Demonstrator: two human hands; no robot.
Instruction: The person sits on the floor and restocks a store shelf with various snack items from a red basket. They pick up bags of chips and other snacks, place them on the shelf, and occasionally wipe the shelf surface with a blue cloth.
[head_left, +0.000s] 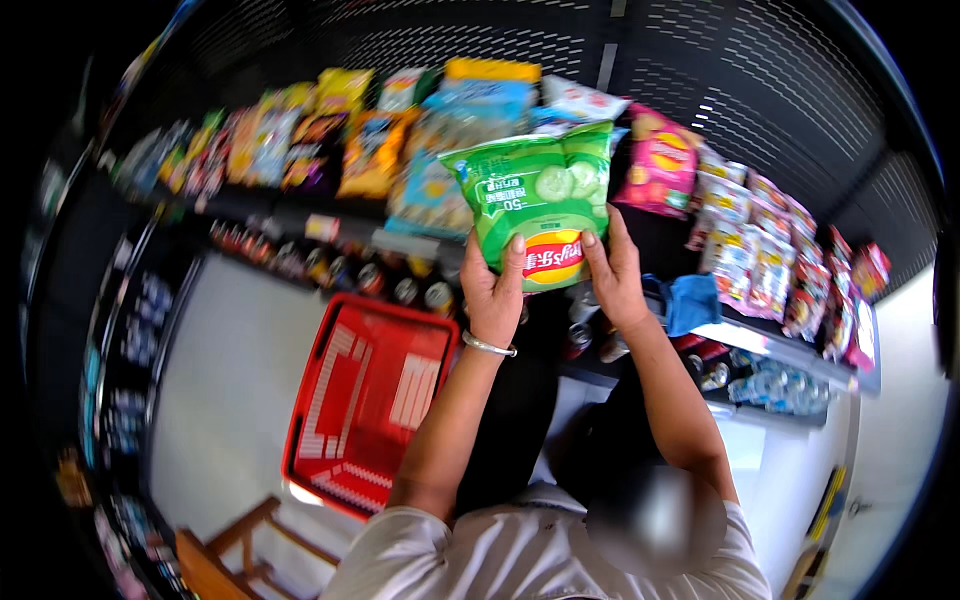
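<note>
A green Lay's potato chip bag with cucumber slices printed on it is held up in front of the shelf, its print upside down to me. My left hand grips its lower left side, thumb on the front, with a silver bangle at the wrist. On the lower right, my right hand holds the same bag, thumb also on the front. Behind it, the black snack shelf carries a pink Lay's bag to the right and blue-and-yellow snack bags to the left.
A red plastic shopping basket stands on the floor at lower left, near a wooden stool. A blue cloth hangs over the shelf edge. Drink cans and water bottles line the lower shelf. Small packaged snacks fill the right side.
</note>
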